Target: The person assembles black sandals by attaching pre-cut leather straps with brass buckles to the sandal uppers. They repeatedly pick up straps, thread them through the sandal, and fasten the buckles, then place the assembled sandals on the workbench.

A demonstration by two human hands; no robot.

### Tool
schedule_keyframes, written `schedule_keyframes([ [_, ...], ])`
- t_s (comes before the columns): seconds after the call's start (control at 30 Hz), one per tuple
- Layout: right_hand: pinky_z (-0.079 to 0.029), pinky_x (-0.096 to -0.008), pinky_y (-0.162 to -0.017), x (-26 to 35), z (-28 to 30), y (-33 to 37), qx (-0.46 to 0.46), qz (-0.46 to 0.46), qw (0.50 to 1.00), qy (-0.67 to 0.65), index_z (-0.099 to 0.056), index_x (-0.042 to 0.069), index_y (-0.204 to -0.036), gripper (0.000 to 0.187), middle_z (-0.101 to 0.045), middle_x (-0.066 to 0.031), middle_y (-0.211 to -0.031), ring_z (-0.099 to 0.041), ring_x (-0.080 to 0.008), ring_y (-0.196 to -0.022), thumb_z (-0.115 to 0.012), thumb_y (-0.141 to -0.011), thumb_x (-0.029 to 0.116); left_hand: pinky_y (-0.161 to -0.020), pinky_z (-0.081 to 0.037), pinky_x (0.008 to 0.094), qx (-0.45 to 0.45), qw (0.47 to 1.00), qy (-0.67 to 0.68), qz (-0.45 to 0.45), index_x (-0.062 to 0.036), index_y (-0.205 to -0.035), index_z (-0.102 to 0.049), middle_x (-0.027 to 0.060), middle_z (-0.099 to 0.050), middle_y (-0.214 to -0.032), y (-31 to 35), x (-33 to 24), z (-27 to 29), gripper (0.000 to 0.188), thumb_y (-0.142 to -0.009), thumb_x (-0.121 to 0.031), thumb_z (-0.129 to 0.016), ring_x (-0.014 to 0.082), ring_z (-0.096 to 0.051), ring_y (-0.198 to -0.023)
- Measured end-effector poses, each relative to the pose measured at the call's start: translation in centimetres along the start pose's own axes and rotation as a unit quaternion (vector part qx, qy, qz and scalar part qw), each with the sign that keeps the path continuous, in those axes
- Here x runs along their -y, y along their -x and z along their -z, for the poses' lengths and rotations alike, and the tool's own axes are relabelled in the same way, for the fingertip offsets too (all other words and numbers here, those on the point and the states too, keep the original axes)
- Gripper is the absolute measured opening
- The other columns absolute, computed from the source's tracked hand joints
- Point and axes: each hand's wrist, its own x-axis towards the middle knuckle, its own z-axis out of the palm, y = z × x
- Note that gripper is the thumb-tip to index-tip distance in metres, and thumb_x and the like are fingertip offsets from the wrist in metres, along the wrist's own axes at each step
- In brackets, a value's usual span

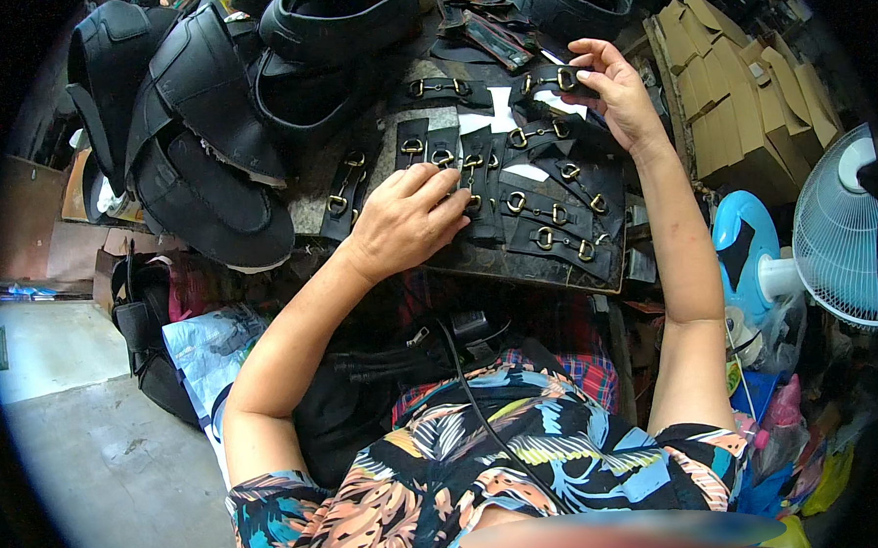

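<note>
Between the thumb and fingers of my right hand is the end of a black strap with a gold horsebit buckle, at the far right of the worktable. My left hand rests palm down over several similar straps in the middle, fingers stretched and slightly bent; its fingertips are beside a strap with gold rings. More buckled straps lie to the right, such as one near the front edge. Another strap lies left of my left hand. White pieces show between the straps.
Black shoe uppers are piled on the left, with more shoes at the back. Folded cardboard boxes stand at the right, above a blue and white fan. The dark worktable's front edge faces my lap.
</note>
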Motion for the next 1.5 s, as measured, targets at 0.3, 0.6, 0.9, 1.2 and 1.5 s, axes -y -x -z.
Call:
schedule_keyframes([
  [0.3,-0.052,-0.0381,-0.081,-1.6,0.4,-2.4,-0.027,0.044,0.826,0.561,-0.068,0.013,-0.111,0.027,-0.071,-0.0079,-0.095,-0.067,-0.0274,-0.089,-0.064,-0.085,0.022,-0.072,-0.052,0.0358,0.029,0.998,0.019,0.06,-0.0072,-0.103,-0.064,0.0093,-0.06,-0.103,0.2,-0.9,1.3,0.034,-0.073,-0.016,-0.076,0.0262,-0.059,-0.087],
  [0.6,-0.052,-0.0423,-0.089,-3.8,-5.5,-9.1,0.028,0.091,0.654,0.75,-0.068,0.016,-0.11,0.035,-0.068,-0.0116,-0.107,-0.063,-0.0288,-0.106,-0.074,-0.078,0.028,-0.07,-0.052,0.0352,0.024,0.996,0.06,0.058,-0.0065,-0.096,-0.066,0.0092,-0.061,-0.1,-1.8,-2.2,2.1,0.023,-0.075,-0.012,-0.074,0.0253,-0.059,-0.083],
  [0.9,-0.054,-0.0375,-0.077,-0.2,-3.6,-9.3,-0.095,0.081,0.792,0.598,-0.07,0.016,-0.111,0.031,-0.072,-0.0112,-0.093,-0.07,-0.0277,-0.086,-0.052,-0.087,0.022,-0.076,-0.054,0.0374,0.0,0.977,0.152,0.146,-0.0043,-0.096,-0.065,0.0131,-0.063,-0.099,-2.5,0.2,3.1,0.016,-0.08,-0.004,-0.07,0.0344,-0.065,-0.087],
  [1.2,-0.049,-0.0189,-0.054,4.4,-6.2,1.0,0.137,-0.152,0.977,0.067,-0.065,0.001,-0.111,0.028,-0.067,-0.0037,-0.084,-0.064,-0.0082,-0.069,-0.053,-0.088,0.01,-0.098,-0.051,0.0352,-0.102,0.64,0.623,0.437,0.007,-0.144,-0.031,0.0208,-0.052,-0.132,-3.6,1.1,0.9,0.067,-0.094,-0.021,-0.065,0.0242,-0.058,-0.117],
  [1.5,-0.056,-0.0239,-0.061,2.8,-6.9,5.8,0.079,-0.214,0.972,-0.063,-0.048,0.002,-0.132,0.036,-0.065,-0.0084,-0.094,-0.067,-0.0131,-0.072,-0.044,-0.1,0.02,-0.075,-0.062,0.0321,-0.042,0.551,0.675,0.489,0.005,-0.124,-0.057,0.0168,-0.065,-0.109,-1.3,1.0,1.8,0.031,-0.097,-0.009,-0.052,0.0228,-0.071,-0.083],
])
